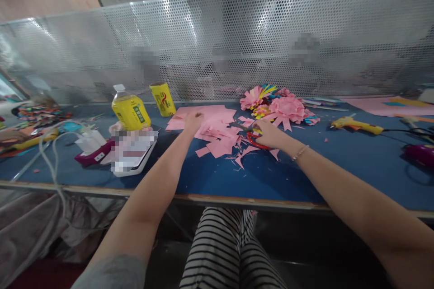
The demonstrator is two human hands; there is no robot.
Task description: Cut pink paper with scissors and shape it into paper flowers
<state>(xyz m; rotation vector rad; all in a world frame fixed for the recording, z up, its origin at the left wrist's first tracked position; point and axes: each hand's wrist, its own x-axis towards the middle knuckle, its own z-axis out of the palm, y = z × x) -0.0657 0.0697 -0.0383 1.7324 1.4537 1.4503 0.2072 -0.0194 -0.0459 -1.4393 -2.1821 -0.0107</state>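
My left hand (192, 122) rests closed on a stack of pink paper sheets (210, 119) lying on the blue table (257, 176); I cannot make out if it pinches a sheet. My right hand (267, 132) is closed around red-handled scissors (252, 137), blades pointing left over the pink pieces. Cut pink scraps (220, 146) lie scattered between both hands. Finished pink paper flowers (286, 108) sit just behind my right hand.
A yellow bottle (130, 110) and a yellow can (163, 98) stand at the left. A tissue box and a white device (134, 156) lie near the front edge with white cables. A yellow glue gun (356, 124) lies right. A perforated metal screen (237, 40) backs the table.
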